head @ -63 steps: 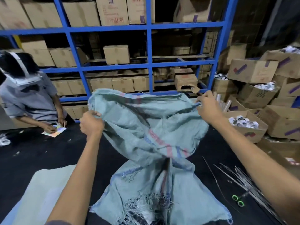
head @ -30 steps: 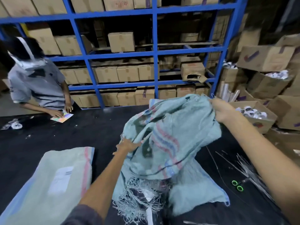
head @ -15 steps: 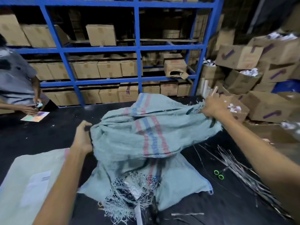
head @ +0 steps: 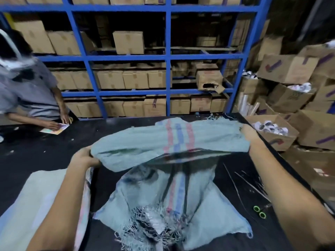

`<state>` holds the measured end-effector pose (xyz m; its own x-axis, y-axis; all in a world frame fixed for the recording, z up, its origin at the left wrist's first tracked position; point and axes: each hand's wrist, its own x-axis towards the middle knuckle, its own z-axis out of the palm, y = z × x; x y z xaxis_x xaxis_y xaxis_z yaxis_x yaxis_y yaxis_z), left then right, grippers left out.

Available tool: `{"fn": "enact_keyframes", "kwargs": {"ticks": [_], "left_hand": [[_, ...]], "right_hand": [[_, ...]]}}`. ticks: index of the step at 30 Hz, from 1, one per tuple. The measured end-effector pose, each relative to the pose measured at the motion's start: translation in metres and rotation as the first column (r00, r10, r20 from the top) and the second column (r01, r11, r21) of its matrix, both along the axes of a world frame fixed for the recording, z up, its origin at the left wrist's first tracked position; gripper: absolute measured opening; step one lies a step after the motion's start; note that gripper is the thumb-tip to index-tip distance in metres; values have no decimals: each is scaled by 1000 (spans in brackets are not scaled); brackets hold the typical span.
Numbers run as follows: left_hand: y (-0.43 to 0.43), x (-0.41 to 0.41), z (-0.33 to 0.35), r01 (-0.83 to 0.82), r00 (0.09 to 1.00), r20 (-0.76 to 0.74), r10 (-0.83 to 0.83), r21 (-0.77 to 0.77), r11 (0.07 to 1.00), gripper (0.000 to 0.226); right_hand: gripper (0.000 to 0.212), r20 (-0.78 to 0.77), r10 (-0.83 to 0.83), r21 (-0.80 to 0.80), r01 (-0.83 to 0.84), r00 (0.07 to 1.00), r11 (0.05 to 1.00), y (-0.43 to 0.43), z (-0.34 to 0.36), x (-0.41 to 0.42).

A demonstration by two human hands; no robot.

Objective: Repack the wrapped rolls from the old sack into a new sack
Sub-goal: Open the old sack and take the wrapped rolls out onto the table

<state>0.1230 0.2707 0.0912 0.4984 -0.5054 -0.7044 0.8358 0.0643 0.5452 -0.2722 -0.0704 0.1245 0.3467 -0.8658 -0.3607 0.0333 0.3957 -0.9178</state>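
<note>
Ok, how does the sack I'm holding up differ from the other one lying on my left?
The held sack is stretched between the left hand and right hand; the pale sack lies flat on the table. The held sack is darker teal, the pale sack lighter. The held sack's near end is frayed; the pale sack shows no fraying. Both have coloured stripes.

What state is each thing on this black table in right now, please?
Frayed pale-green woven sack: top held up between both hands, frayed end on black table.
Left hand: grips the sack's edge.
Right hand: grips the opposite edge.
Pale woven sack: lies flat.
Green-handled scissors: lying flat, untouched.
</note>
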Motion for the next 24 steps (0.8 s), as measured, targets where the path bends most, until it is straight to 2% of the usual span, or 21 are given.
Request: {"fn": "enact_keyframes", "kwargs": {"ticks": [2,3,4,5,6,7,8,10,12,13,14,15,16,17,18,19,20,21,22,23,24], "left_hand": [[-2,10,4,102,990,98,-105,33,994,33],[-4,13,2,144,970,190,-151,46,988,39],[-7,16,1,216,919,312,-242,117,969,50],[-8,18,1,243,809,477,-344,262,934,60],[-9,25,-1,202,622,617,-482,468,860,66],[-10,30,-3,73,426,671,-607,644,762,66],[-11,37,-2,-37,283,659,-697,734,679,63],[-13,37,0,-113,117,593,-797,805,582,48],[-22,24,-3,-281,4,460,-888,853,440,33],[-27,14,-7,-392,8,390,-921,849,356,26],[-32,7,-13,-460,47,362,-931,835,302,22],[-36,-1,-17,-450,95,370,-924,844,292,21],[-42,-12,-17,-357,180,437,-881,864,356,22],[-48,-23,-14,-235,314,555,-770,831,504,22],[-57,-31,-13,-92,535,635,-557,700,709,20],[-65,-42,-11,-8,767,568,-299,474,880,19],[-71,-55,-8,2,913,396,-101,244,970,23],[-71,-68,-4,-14,969,247,-1,60,998,25],[-68,-80,1,-47,987,146,63,-108,993,18],[-62,-88,8,-64,991,98,86,-207,976,8],[-50,-86,9,-77,991,79,104,-293,953,16]], "right_hand": [[31,27,84,93,-86,996,992,-14,-5,-1],[30,-6,242,112,-240,970,964,-14,-2,-2],[30,-141,354,81,-345,925,935,-19,-4,-3],[29,-359,427,29,-447,830,894,-21,-4,-4],[29,-601,383,-66,-521,702,851,-32,-7,-7],[32,-773,307,-125,-608,555,784,-36,-7,-9],[38,-880,218,-145,-676,421,723,-40,-6,-10],[60,-979,4,-154,-749,205,645,-39,-9,-9],[69,-961,-272,-205,-767,42,608,-24,-13,-2],[61,-910,-415,-236,-804,-15,545,-9,-16,2],[48,-862,-506,-258,-835,-28,486,-1,-21,7],[36,-851,-524,-310,-839,35,448,12,-23,12],[32,-847,-525,-354,-828,86,434,19,-30,18],[33,-872,-469,-388,-776,136,497,27,-31,24],[33,-897,-386,-419,-688,215,592,31,-35,33],[31,-899,-284,-432,-569,334,699,39,-34,41],[26,-833,-137,-399,-412,535,820,42,-33,51],[21,-692,3,-279,-272,722,921,49,-25,60],[18,-488,156,-101,-232,859,967,49,-21,58],[21,-330,247,-15,-267,911,964,46,-16,50],[25,-116,242,128,-227,963,965,47,-3,37]]}}
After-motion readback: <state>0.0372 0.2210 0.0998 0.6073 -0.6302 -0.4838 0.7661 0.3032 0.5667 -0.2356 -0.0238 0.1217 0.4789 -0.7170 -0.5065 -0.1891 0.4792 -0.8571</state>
